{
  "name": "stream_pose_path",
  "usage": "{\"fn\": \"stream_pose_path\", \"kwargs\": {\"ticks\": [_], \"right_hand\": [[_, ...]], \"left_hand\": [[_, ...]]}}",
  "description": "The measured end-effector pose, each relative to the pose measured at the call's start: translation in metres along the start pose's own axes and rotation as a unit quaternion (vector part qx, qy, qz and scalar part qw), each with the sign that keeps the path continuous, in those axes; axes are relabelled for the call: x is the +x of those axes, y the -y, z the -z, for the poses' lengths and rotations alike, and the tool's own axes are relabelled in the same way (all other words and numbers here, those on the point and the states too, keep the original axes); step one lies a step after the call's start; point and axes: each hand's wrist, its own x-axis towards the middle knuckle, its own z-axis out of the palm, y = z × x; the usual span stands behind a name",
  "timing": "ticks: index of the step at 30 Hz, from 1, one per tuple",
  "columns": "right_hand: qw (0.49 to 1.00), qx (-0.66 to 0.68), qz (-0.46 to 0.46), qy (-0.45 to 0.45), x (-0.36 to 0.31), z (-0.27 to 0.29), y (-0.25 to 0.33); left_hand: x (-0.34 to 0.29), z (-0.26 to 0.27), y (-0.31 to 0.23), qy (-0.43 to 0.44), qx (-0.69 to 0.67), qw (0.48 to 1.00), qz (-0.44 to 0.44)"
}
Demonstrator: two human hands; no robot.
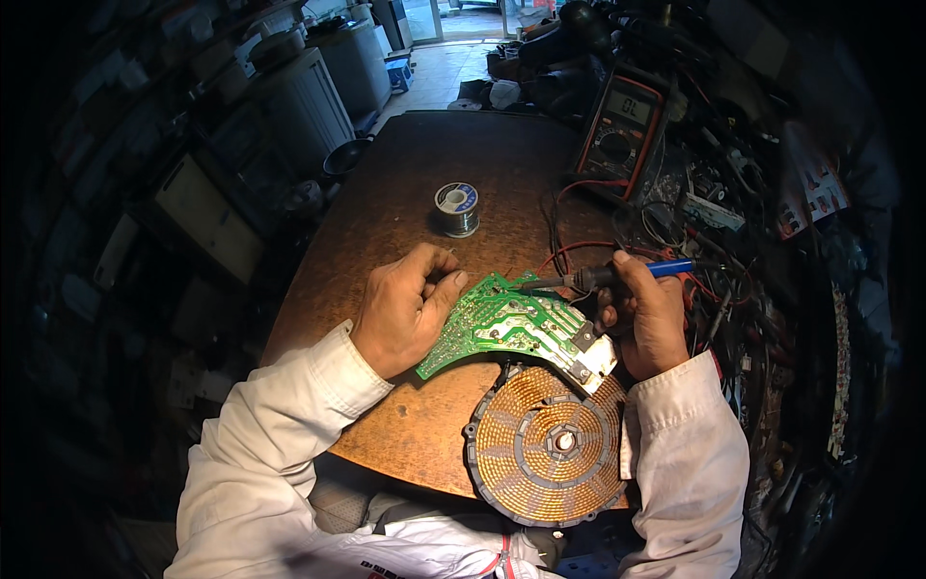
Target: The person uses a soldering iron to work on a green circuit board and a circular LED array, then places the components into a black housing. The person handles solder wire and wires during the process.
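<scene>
A green circuit board (511, 323) sits with its soldered side up, its lower right part over a round copper coil (521, 425). My right hand (653, 318) is closed round a soldering iron (593, 279) with a black and blue handle. The iron points left, its tip at the board's upper edge; whether they touch I cannot tell. My left hand (410, 309) is at the board's left side, thumb and fingers pinched together. A tiny tip shows above those fingers, but what they hold is too small to name. Beyond the board a solder spool (456, 210) stands upright.
The brown wooden table (386, 203) carries all this. At its far right stands a multimeter (622, 130) with red and black leads (590, 245). Cables and loose parts crowd the right edge. A dark pan (347, 156) and boxy appliances lie beyond the left edge.
</scene>
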Motion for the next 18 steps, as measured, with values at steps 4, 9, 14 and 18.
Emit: {"fn": "stream_pose_path", "kwargs": {"ticks": [4, 9, 14, 18], "right_hand": [[1.0, 0.01, -0.019, -0.01, -0.0009, -0.0013, 0.0001], [1.0, 0.006, -0.011, -0.02, -0.0033, -0.0049, 0.0028], [1.0, 0.006, -0.008, 0.004, -0.0021, 0.002, 0.0007], [1.0, 0.009, -0.007, 0.003, -0.004, -0.0005, 0.0021]], "left_hand": [[-0.0024, 0.0002, -0.0032, 0.004, 0.027, 0.999, -0.022], [-0.0028, 0.001, -0.0015, 0.011, 0.023, 0.999, -0.024], [-0.0018, -0.0003, -0.0016, 0.006, 0.016, 1.0, -0.023], [-0.0018, 0.0, -0.0022, 0.01, 0.015, 1.0, -0.012]]}}
